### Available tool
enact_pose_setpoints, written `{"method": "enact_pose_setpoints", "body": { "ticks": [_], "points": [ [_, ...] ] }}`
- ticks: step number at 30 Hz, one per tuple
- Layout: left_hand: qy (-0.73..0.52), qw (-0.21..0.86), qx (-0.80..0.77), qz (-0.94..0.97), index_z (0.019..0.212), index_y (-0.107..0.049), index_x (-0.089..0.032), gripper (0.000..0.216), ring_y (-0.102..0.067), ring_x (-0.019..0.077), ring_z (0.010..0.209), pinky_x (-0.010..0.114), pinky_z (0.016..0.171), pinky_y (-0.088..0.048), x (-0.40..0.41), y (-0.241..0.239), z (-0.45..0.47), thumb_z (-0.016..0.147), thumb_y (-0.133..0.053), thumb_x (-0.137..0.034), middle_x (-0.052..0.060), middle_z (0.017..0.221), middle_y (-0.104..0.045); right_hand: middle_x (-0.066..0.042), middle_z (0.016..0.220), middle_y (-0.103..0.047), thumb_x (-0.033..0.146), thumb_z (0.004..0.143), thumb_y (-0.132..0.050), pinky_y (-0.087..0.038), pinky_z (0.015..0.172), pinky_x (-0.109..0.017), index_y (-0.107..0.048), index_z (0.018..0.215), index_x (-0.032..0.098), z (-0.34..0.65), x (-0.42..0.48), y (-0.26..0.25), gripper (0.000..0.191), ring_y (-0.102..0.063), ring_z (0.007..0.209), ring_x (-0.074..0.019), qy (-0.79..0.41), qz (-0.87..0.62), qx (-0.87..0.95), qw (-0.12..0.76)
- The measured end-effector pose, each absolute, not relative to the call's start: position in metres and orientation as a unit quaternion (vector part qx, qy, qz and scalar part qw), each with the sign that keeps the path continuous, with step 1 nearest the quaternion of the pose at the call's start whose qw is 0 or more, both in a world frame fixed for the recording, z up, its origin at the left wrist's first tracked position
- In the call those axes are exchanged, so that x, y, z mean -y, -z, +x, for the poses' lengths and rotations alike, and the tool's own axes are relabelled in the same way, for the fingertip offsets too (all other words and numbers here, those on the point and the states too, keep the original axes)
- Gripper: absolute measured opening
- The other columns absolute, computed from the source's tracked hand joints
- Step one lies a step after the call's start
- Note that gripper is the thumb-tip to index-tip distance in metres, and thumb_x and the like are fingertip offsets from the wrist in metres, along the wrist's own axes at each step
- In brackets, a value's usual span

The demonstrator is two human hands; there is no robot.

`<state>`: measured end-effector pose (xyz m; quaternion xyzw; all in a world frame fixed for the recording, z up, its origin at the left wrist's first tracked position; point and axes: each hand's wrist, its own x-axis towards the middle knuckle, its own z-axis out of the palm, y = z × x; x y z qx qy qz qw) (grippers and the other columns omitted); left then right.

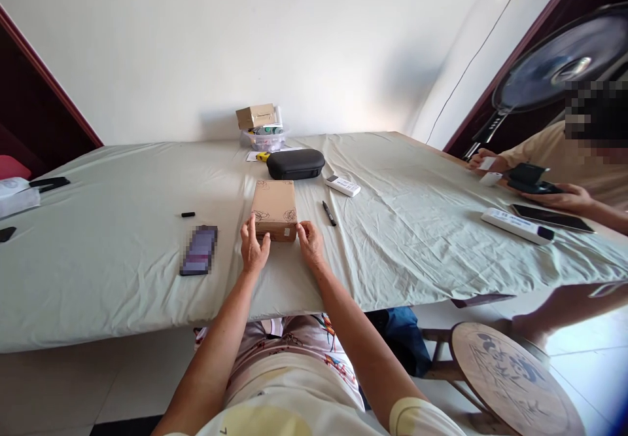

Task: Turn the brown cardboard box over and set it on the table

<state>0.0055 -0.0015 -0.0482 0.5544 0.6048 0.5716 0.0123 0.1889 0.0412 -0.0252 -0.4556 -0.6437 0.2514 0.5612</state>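
A brown cardboard box [275,201] with black scribbled loops near its corners lies on the cloth-covered table in front of me. My left hand [254,247] grips its near left corner, with the thumb against the front side and the fingers along the left edge. At the near right corner, my right hand [310,243] holds the box with thumb and fingers drawn together. A black marker [329,213] without its cap lies to the right of the box. Its likely cap, a small black cylinder [188,214], is off to the left, above a phone [199,251].
Behind the box are a black zip case [296,163], a yellow tape measure [263,157] and a white packet [343,186]. A plastic tub [265,141] stands by the wall. At right, another person's hands hold a black case [532,179]; a wooden stool [515,377] stands below.
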Motion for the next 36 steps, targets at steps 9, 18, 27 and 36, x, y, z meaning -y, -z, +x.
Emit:
{"method": "enact_pose_setpoints", "body": {
  "ticks": [9, 18, 27, 36],
  "points": [
    [-0.556, -0.007, -0.606, 0.569, 0.148, -0.055, -0.024, 0.058, -0.056, 0.0341, 0.137, 0.053, 0.114, -0.05, 0.001, 0.047, 0.006, 0.09, -0.059, -0.021, 0.018, 0.144, -0.054, -0.006, 0.083, -0.072, 0.072, 0.094, -0.049, -0.054, 0.079, -0.036, -0.068, 0.093, 0.022, 0.186, -0.047, 0.037, 0.053, -0.066, 0.082, -0.0211, -0.238, -0.474, 0.646, 0.55],
    [-0.641, 0.052, -0.559, 0.524, 0.135, -0.056, -0.02, 0.047, -0.064, 0.0293, 0.125, 0.043, 0.102, -0.059, -0.004, 0.051, 0.001, 0.093, -0.064, -0.041, 0.018, 0.135, -0.062, -0.01, 0.106, -0.076, 0.066, 0.095, -0.058, -0.058, 0.075, -0.033, -0.073, 0.106, 0.021, 0.189, -0.043, 0.03, 0.049, -0.071, 0.09, -0.0208, -0.249, -0.407, 0.626, 0.617],
    [-0.608, 0.067, -0.552, 0.567, 0.11, -0.064, -0.022, 0.031, -0.072, 0.0257, 0.094, 0.041, 0.09, -0.061, 0.003, 0.047, 0.008, 0.095, -0.06, -0.048, 0.011, 0.102, -0.072, -0.009, 0.104, -0.071, 0.057, 0.094, -0.063, -0.057, 0.086, -0.038, -0.067, 0.105, 0.02, 0.201, -0.052, 0.023, 0.039, -0.068, 0.096, -0.0219, -0.219, -0.394, 0.478, 0.754],
    [-0.58, 0.048, -0.621, 0.525, 0.113, -0.061, -0.022, 0.027, -0.072, 0.0279, 0.099, 0.044, 0.093, -0.059, -0.004, 0.056, 0.004, 0.088, -0.059, -0.03, 0.012, 0.107, -0.074, -0.003, 0.086, -0.071, 0.044, 0.086, -0.064, -0.054, 0.069, -0.031, -0.065, 0.106, 0.022, 0.181, -0.048, 0.039, 0.03, -0.065, 0.073, -0.0171, -0.33, -0.421, 0.63, 0.562]
  ]
}}
